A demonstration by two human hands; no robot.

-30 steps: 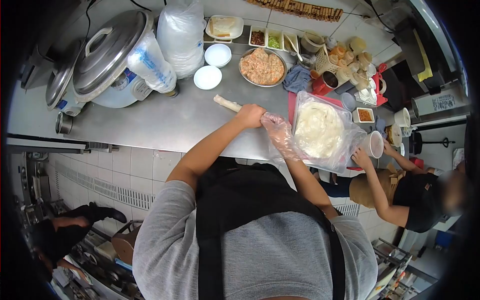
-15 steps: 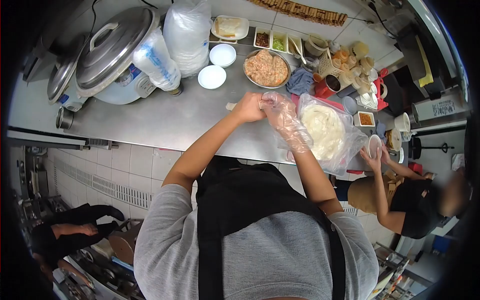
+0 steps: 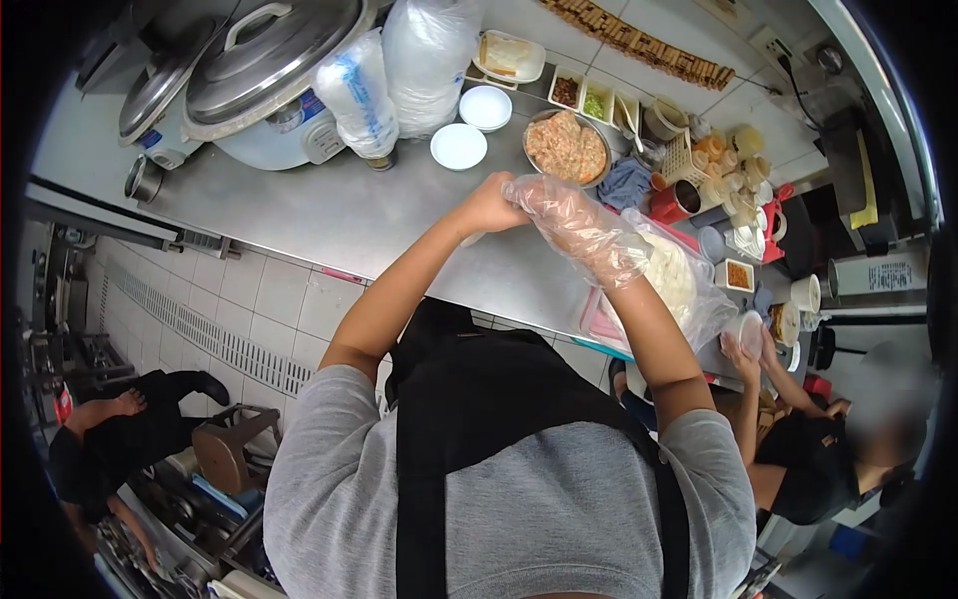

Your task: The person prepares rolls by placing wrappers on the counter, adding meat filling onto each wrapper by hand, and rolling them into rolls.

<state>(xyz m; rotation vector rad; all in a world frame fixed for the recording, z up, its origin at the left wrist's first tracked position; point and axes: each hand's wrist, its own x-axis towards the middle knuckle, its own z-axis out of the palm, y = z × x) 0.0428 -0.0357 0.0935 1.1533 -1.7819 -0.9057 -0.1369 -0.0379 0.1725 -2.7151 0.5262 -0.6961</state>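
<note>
Across the upper half of the view we see a smooth steel table (image 3: 299, 200), curved by the lens. At its far left stands a domed, steel-lidded cooker (image 3: 269, 85), cropped by the upper edge. Toward the right, soft white dough (image 3: 673, 278) lies with crumpled clear sheeting (image 3: 715, 307), partly hidden behind the right forearm. Nearer the middle, a coarse orange-pink mixture (image 3: 564, 148) is heaped in a round metal bowl. The right hand (image 3: 554, 208) wears a loose, wrinkled plastic glove (image 3: 617, 262) whose glare blurs the fingers; we cannot tell whether it is open or closed. The bare left hand (image 3: 490, 205) touches its fingertip end, knuckles bent, fingers concealed; its grip we cannot tell. Below the left wrist shows a pale sliver (image 3: 473, 240), too covered to identify.
</note>
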